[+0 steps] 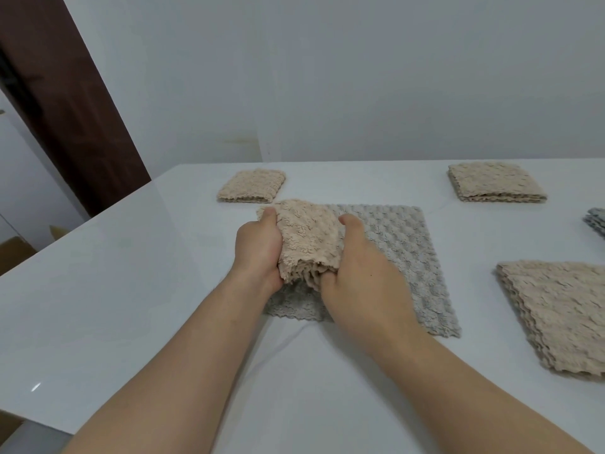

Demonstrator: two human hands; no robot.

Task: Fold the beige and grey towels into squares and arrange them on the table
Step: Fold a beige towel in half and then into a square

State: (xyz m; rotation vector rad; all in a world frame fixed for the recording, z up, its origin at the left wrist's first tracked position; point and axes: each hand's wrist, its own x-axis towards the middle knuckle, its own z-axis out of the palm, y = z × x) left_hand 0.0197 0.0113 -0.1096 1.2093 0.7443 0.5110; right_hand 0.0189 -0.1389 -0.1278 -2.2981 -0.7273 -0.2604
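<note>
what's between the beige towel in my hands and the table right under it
The spread grey towel lies flat directly beneath the held beige towel, covering the table there. Bare surface shows to its left.

Reaching forward with both bare forearms, converging at centre. Gripping beige towel (307,237) with left hand (258,250) at one side, thumb on top, and right hand (353,267) at the other, thumb up, fingers curled into near edge.
</note>
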